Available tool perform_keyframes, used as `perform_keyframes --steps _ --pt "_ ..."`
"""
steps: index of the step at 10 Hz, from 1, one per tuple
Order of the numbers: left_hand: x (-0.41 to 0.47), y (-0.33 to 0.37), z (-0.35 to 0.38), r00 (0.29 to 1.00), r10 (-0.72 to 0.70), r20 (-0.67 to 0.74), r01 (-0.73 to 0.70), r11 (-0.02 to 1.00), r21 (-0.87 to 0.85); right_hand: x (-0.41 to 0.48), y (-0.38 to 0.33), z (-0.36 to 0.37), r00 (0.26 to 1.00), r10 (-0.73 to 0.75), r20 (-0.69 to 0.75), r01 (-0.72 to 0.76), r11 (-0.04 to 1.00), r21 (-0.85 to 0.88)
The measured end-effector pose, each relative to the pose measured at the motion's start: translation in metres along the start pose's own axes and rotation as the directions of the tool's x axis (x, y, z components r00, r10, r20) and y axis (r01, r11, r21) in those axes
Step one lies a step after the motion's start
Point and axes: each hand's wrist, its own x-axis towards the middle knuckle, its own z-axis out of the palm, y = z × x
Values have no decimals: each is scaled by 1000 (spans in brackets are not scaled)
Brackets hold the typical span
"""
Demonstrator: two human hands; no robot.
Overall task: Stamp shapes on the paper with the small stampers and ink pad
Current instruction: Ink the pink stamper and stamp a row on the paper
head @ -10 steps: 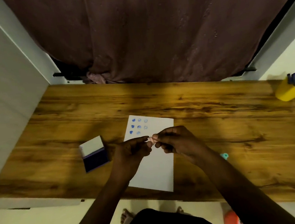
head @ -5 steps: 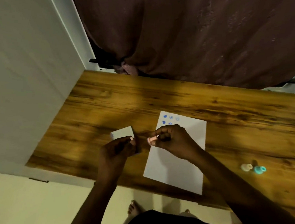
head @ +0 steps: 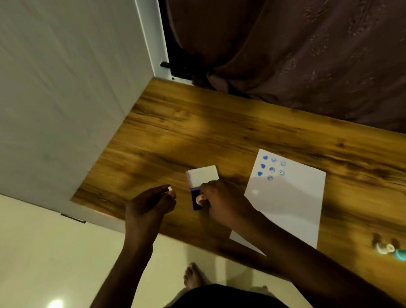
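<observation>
A white sheet of paper [head: 290,200] lies on the wooden table [head: 219,133], with several blue stamped shapes [head: 271,168] near its far left corner. Left of it sits the ink pad [head: 196,200], its white lid [head: 202,175] flipped open. My right hand [head: 221,201] pinches a small pink stamper [head: 200,198] and holds it down on the dark blue pad. My left hand [head: 150,206] hovers just left of the pad, gripping a small pale cap [head: 169,189] between fingertips.
Two more small stampers, one cream [head: 384,248] and one teal [head: 404,255], lie on the table right of the paper. A white wall panel [head: 58,92] borders the table's left end. A brown curtain [head: 297,44] hangs behind. The near table edge runs under my forearms.
My hands separated over the paper, then my right hand carried the pink stamper left onto the ink pad. My left hand moved off to the pad's left. My view swung left.
</observation>
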Motion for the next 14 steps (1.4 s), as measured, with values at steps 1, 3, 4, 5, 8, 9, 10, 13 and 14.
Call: perform_keyframes --steps 1,3,4,5,8,9,10,13,14 --pt "3 -1 -4 1000 -22 -1 22 1000 -15 5 -5 1 1000 -2 4 2 998 -66" --pt "12 -5 -4 999 -37 29 37 999 11 9 -9 8 998 51 44 -48 997 -67" --pt "17 -7 -1 998 -48 33 48 999 3 9 -15 10 992 59 110 -54 997 -47" --pt "19 -8 3 997 -60 44 60 998 9 7 -20 9 986 73 153 -76 997 14" --pt "22 -1 17 995 -37 94 32 998 50 9 -21 7 989 79 129 -90 992 85" --pt "20 4 21 993 -19 117 15 999 37 11 -18 7 991 87 100 -94 993 71" --pt "19 5 25 986 13 167 -17 999 27 11 -9 4 993 117 28 -119 989 89" --pt "10 7 51 961 -56 272 62 998 -13 -9 58 -39 936 351 -23 -302 835 460" --pt "6 4 60 958 -68 279 73 997 -10 -32 99 -47 870 479 -119 -398 823 405"
